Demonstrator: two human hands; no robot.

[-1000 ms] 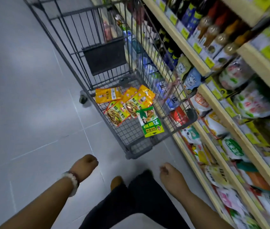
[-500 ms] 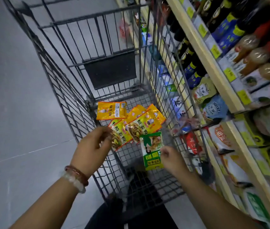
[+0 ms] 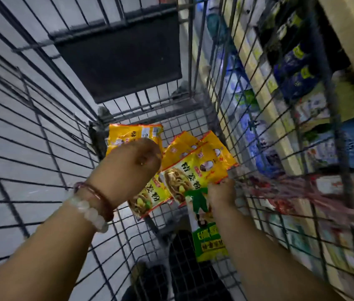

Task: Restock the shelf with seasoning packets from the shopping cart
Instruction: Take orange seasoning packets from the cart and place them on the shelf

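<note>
Grey tiled floor (image 3: 9,131), wrist bracelets (image 3: 91,211)

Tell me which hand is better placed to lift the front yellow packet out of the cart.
Right, probably. The right hand is already at the near edge of the front yellow packet, while the left hand sits over the packets farther left. Whether the right fingers have closed on it is hidden.

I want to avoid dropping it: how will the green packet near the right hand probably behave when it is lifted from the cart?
The green packet is flat and thin, so it probably feels light and bends when held by one end. Its printed film looks glossy, so it may slip between the fingers. Lying on the cart's wire floor, its edge could catch in the mesh.
</note>
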